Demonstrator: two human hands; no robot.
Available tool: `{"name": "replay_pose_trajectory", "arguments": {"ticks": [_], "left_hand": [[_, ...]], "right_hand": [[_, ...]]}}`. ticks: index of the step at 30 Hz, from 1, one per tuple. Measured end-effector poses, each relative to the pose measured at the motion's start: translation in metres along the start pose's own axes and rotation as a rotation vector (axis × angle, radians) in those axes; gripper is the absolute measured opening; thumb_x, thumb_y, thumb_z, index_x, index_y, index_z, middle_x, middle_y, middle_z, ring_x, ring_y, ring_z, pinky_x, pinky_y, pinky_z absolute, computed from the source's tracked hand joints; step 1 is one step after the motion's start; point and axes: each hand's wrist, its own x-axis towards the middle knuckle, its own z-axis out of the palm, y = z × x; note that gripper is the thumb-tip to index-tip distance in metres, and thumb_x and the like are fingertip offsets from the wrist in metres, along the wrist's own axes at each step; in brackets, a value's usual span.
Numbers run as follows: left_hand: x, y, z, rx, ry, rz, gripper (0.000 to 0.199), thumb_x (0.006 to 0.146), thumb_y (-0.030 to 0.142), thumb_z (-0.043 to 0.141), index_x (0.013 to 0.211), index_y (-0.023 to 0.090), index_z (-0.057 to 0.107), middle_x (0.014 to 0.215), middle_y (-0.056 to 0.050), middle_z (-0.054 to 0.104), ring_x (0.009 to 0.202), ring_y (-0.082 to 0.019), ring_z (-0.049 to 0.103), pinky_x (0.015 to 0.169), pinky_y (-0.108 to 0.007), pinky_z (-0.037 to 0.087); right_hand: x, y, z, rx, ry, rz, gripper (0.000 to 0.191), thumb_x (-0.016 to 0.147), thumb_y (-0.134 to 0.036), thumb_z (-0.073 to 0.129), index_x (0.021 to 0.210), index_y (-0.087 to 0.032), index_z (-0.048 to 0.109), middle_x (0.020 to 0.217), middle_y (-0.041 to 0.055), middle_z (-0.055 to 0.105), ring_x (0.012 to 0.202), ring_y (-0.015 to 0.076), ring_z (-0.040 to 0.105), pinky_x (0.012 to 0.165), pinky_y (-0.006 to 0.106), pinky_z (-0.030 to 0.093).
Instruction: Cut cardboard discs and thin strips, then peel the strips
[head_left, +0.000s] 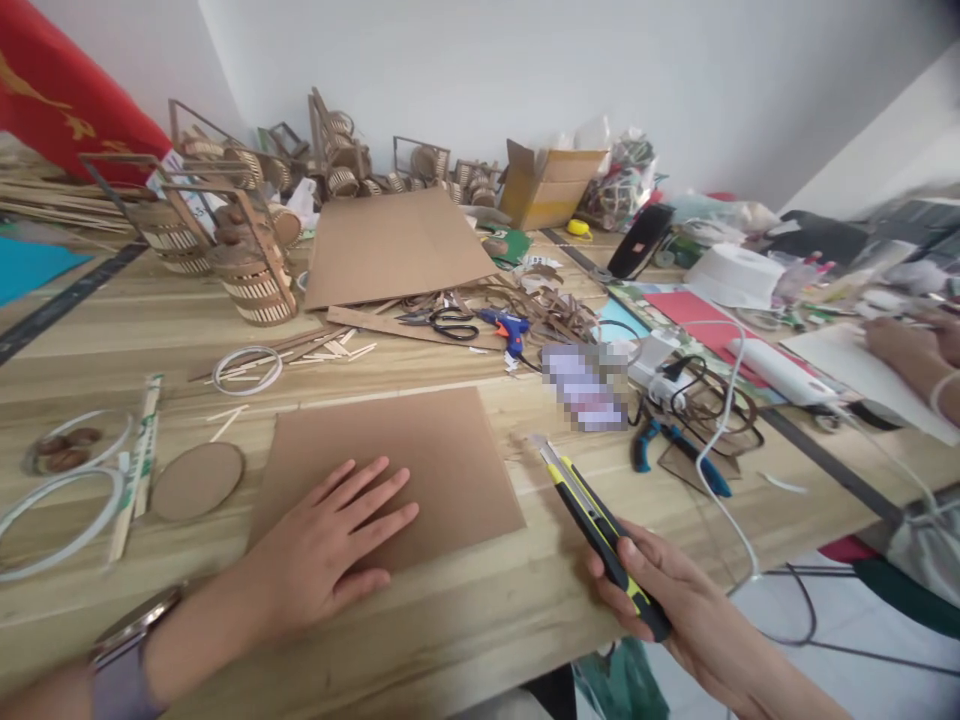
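Note:
My left hand (341, 540) lies flat with fingers spread on a brown cardboard sheet (442, 450), near its left part. In my right hand (660, 585) is a black and yellow utility knife (596, 525), held above the table's front edge to the right of the sheet. Its blade end points up and away from me, towards the far side of the table. A round cardboard disc (199, 480) lies left of the sheet, beside a thin wooden strip (139, 470) with green and white print.
Behind the sheet are scissors (454, 323), a blue glue gun (510, 328) and a larger cardboard sheet (397, 245). Blue-handled pliers (686, 455) and a white cable (720, 450) lie to the right. Small wooden buckets (251, 280) stand back left. Another person's hands (911, 345) are far right.

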Motion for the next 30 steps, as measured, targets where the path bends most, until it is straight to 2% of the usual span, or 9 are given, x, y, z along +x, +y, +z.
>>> {"name": "replay_pose_trajectory", "arguments": {"ticks": [4, 7, 12, 15, 19, 23, 26, 28, 30], "left_hand": [[0.001, -0.001, 0.001, -0.008, 0.009, 0.003, 0.057, 0.097, 0.050, 0.052, 0.149, 0.029, 0.043, 0.156, -0.005, 0.043, 0.145, -0.030, 0.035, 0.120, -0.046, 0.022], [0.000, -0.002, 0.001, 0.019, 0.019, 0.017, 0.057, 0.097, 0.050, 0.053, 0.148, 0.026, 0.045, 0.155, -0.006, 0.044, 0.144, -0.030, 0.036, 0.120, -0.044, 0.022], [-0.002, -0.002, 0.003, 0.062, 0.037, 0.025, 0.058, 0.098, 0.053, 0.051, 0.148, 0.024, 0.045, 0.155, -0.008, 0.044, 0.144, -0.029, 0.036, 0.119, -0.044, 0.023], [-0.002, -0.003, 0.003, 0.066, 0.039, 0.024, 0.060, 0.098, 0.055, 0.050, 0.149, 0.024, 0.043, 0.155, -0.008, 0.044, 0.145, -0.029, 0.036, 0.119, -0.043, 0.022], [-0.003, -0.005, 0.002, 0.055, 0.022, 0.045, 0.066, 0.096, 0.058, 0.050, 0.152, 0.023, 0.039, 0.158, -0.010, 0.039, 0.146, -0.030, 0.033, 0.120, -0.044, 0.020], [-0.004, -0.006, 0.002, 0.084, 0.024, 0.049, 0.074, 0.095, 0.060, 0.052, 0.155, 0.023, 0.031, 0.162, -0.012, 0.029, 0.148, -0.030, 0.028, 0.121, -0.044, 0.015], [-0.004, -0.006, 0.000, 0.099, 0.025, 0.035, 0.078, 0.094, 0.060, 0.053, 0.157, 0.022, 0.027, 0.164, -0.012, 0.025, 0.149, -0.030, 0.025, 0.121, -0.044, 0.011], [-0.003, -0.005, -0.001, 0.098, 0.025, 0.030, 0.079, 0.094, 0.060, 0.054, 0.157, 0.022, 0.027, 0.164, -0.012, 0.024, 0.149, -0.031, 0.025, 0.121, -0.044, 0.011], [-0.003, -0.005, -0.002, 0.093, 0.026, 0.028, 0.078, 0.094, 0.060, 0.054, 0.157, 0.023, 0.026, 0.164, -0.012, 0.024, 0.148, -0.031, 0.026, 0.121, -0.045, 0.013]], "right_hand": [[-0.004, 0.005, -0.002, -0.044, 0.042, 0.000, 0.049, 0.086, -0.066, 0.061, 0.075, -0.019, 0.060, 0.046, -0.0072, 0.041, 0.039, 0.0047, 0.023, 0.040, 0.019, 0.020], [-0.005, 0.000, -0.002, -0.076, 0.094, 0.009, 0.055, 0.084, -0.071, 0.059, 0.068, -0.019, 0.055, 0.041, -0.0091, 0.036, 0.035, 0.0028, 0.021, 0.039, 0.019, 0.015], [-0.006, -0.011, 0.004, -0.055, 0.129, 0.067, 0.061, 0.072, -0.076, 0.068, 0.066, -0.018, 0.048, 0.056, -0.0051, 0.053, 0.033, -0.0010, 0.026, 0.035, 0.017, 0.013], [-0.007, -0.015, 0.003, -0.058, 0.085, 0.079, 0.059, 0.074, -0.076, 0.066, 0.075, -0.018, 0.052, 0.062, -0.0032, 0.059, 0.033, -0.0014, 0.027, 0.035, 0.017, 0.016], [-0.003, -0.022, -0.009, -0.134, 0.075, 0.041, 0.067, 0.068, -0.067, 0.077, 0.113, -0.023, 0.056, 0.074, -0.0033, 0.061, 0.035, 0.0001, 0.031, 0.035, 0.017, 0.021], [0.013, -0.031, -0.023, -0.479, 0.216, -0.008, 0.058, 0.073, -0.046, 0.077, 0.122, -0.024, 0.055, 0.068, -0.0056, 0.057, 0.043, 0.0091, 0.049, 0.039, 0.021, 0.038], [0.028, -0.038, -0.031, -0.899, 0.277, -0.287, 0.043, 0.076, -0.041, 0.066, 0.114, -0.022, 0.064, 0.090, 0.0040, 0.069, 0.074, 0.0223, 0.068, 0.066, 0.035, 0.057], [0.036, -0.043, -0.036, -1.143, 0.264, -0.429, 0.041, 0.078, -0.038, 0.060, 0.115, -0.022, 0.068, 0.096, 0.0066, 0.069, 0.092, 0.0269, 0.068, 0.083, 0.040, 0.056], [0.043, -0.047, -0.039, -1.290, 0.230, -0.463, 0.042, 0.083, -0.035, 0.056, 0.121, -0.022, 0.067, 0.096, 0.0072, 0.068, 0.095, 0.0268, 0.067, 0.086, 0.040, 0.055]]}}
